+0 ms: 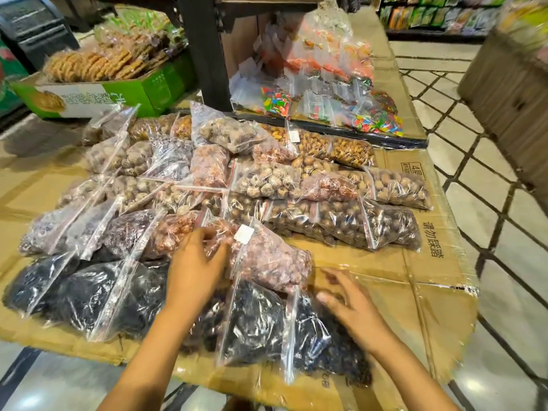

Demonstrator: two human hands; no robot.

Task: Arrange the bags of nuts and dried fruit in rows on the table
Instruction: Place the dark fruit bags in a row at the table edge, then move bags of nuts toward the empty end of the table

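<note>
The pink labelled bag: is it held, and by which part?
The left hand grips the pink bag at its left end, beside the white label. The right hand holds nothing.

We had both hands by the pink labelled bag [268,261]
Our left hand [195,269] touched its left end, grip unclear; our right hand [353,311] hovered spread-fingered just right of it, over dark-fruit bags [255,321].

We see a green cardboard box [160,84] of round brown biscuits [89,65] at upper left, beside a dark upright post [204,48]. Right of the post lie clear plastic bags of multicoloured sweets [376,120]. Pale tiled floor [474,179] lies at right.
</note>
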